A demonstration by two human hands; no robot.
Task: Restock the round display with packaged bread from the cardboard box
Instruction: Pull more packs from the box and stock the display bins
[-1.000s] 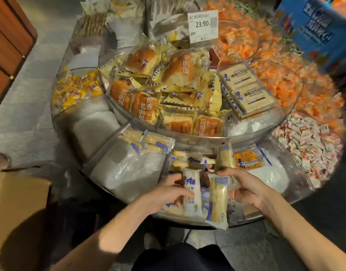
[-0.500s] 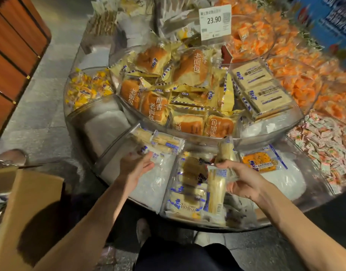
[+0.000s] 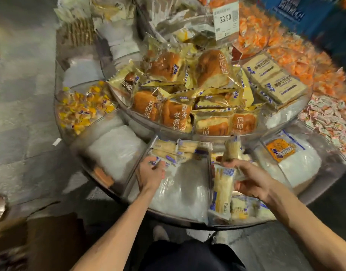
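cardboard box [image 3: 11,231] blurred, cut off btm-left, price tag [image 3: 226,17] small print unreadable

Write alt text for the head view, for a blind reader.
A person's right hand grips long pale bread packets over a round clear-plastic display; the left hand touches a similar packet in a front compartment. Golden-wrapped brown loaves fill the upper tier.

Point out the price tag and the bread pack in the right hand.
price tag [image 3: 226,18]: head view, on the printed number.
bread pack [image 3: 223,192]: head view, middle of its wrapper.
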